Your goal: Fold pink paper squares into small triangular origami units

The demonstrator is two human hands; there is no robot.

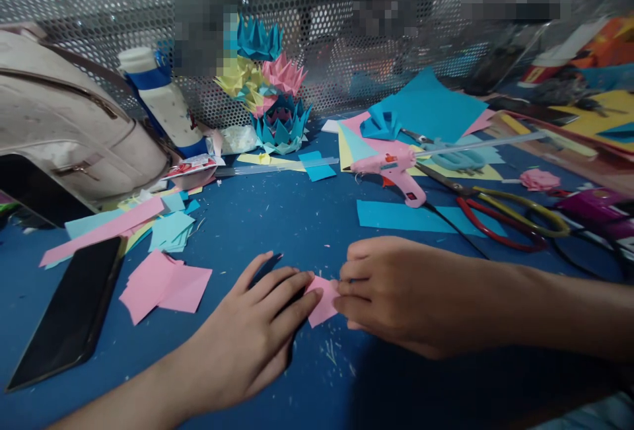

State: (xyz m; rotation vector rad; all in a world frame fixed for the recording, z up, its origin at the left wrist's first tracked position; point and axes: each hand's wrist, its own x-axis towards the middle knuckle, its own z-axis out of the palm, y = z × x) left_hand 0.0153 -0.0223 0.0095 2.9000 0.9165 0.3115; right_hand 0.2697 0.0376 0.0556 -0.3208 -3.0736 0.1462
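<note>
Flat blue tabletop (257,218), two bare hands, one small pink paper piece (323,306) between them.

The right hand (396,294) has its fingers bunched at the piece's right edge, perhaps pinching it, but the thumb is hidden and I cannot tell. The left hand (267,324) is spread, fingertips on the piece's left side. Beyond them lies a pink plastic glue gun (386,166); further left, a loose pile of pink paper squares (163,285). Too light a left touch could let the small piece skid askew; an uneven pull from the right might tear it.
</note>
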